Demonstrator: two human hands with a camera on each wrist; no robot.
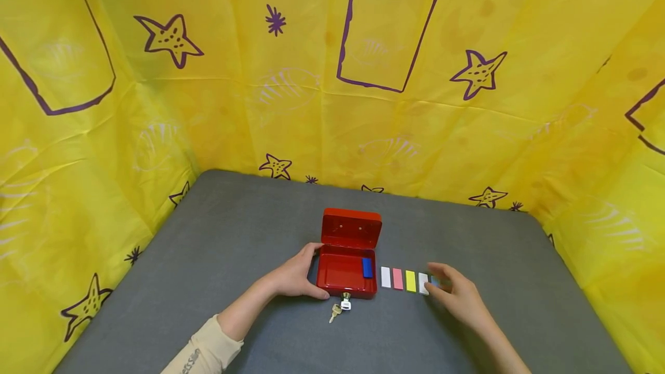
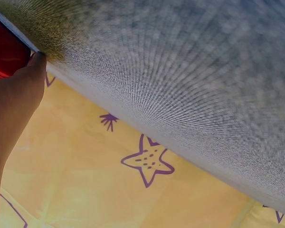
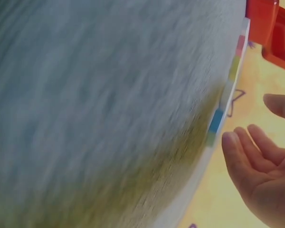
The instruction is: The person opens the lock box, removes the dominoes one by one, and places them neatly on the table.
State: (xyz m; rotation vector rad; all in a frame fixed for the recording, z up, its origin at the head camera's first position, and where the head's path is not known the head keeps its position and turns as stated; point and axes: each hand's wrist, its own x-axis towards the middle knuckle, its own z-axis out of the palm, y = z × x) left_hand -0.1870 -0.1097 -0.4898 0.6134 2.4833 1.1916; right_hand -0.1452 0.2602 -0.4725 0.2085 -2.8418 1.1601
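Observation:
A small red cash box (image 1: 346, 270) stands on the grey table, its lid (image 1: 351, 228) raised. My left hand (image 1: 293, 273) holds the box's left side, thumb at the front corner and fingers toward the back; in the left wrist view the thumb meets the box's edge. Inside, at the right, lies a blue rectangular block (image 1: 367, 268). To the right runs a row of small rectangular pieces: white (image 1: 385, 277), pink (image 1: 397, 279), yellow (image 1: 411, 281), pale grey (image 1: 423, 283) and blue (image 3: 216, 120). Over the row's right end hovers my right hand (image 1: 457, 296), fingers apart, holding nothing.
Two keys hang at the front lock, a silver-white key (image 1: 346, 305) and a brass-coloured key (image 1: 335, 311) resting on the table (image 1: 249, 218). Yellow cloth (image 1: 291, 120) with purple drawings rises behind and at both sides of the table.

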